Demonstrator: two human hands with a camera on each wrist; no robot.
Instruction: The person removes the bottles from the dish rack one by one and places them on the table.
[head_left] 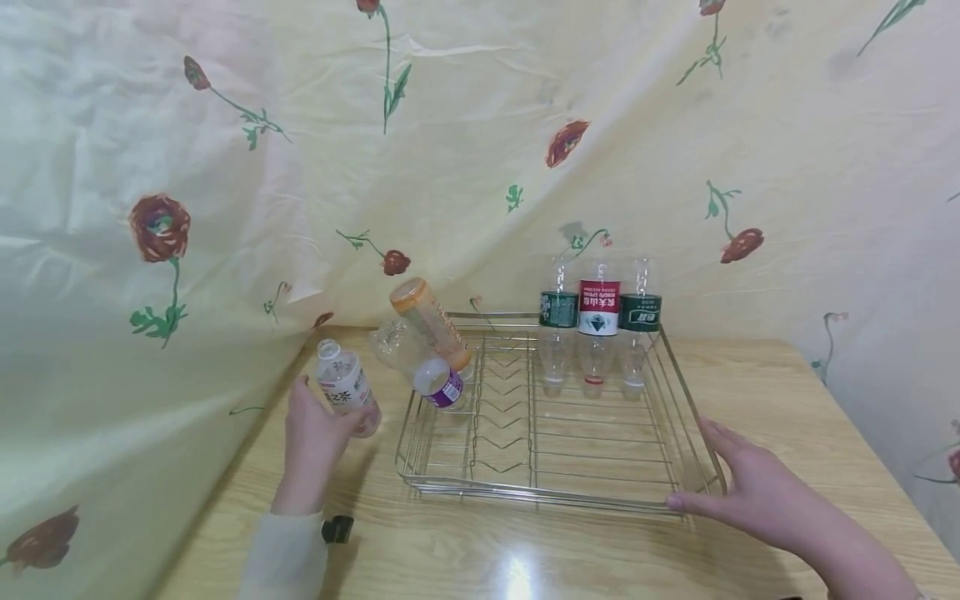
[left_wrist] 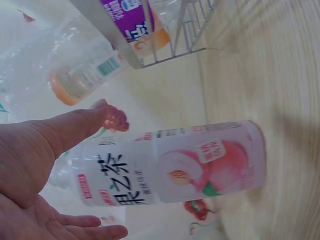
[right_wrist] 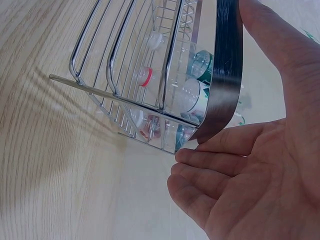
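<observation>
At the left, the left hand (head_left: 318,442) reaches toward the far side, thumb (left_wrist: 75,127) spread well apart from the fingers (left_wrist: 100,232). At the near right, the right hand (head_left: 768,492) points leftward, thumb nearer, fingers lightly bent, the bare right forearm (head_left: 855,558) slanting in from the near right.

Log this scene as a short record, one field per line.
Left hand: at the tea bottle, thumb and fingers spread
Tea bottle: on the table, left of the rack
Right hand: at the rack's near right corner
Rack, back right: three bottles, neck down, side by side
Rack, left: orange bottle and purple-labelled bottle, both tilted
Backdrop: flowered cloth
</observation>
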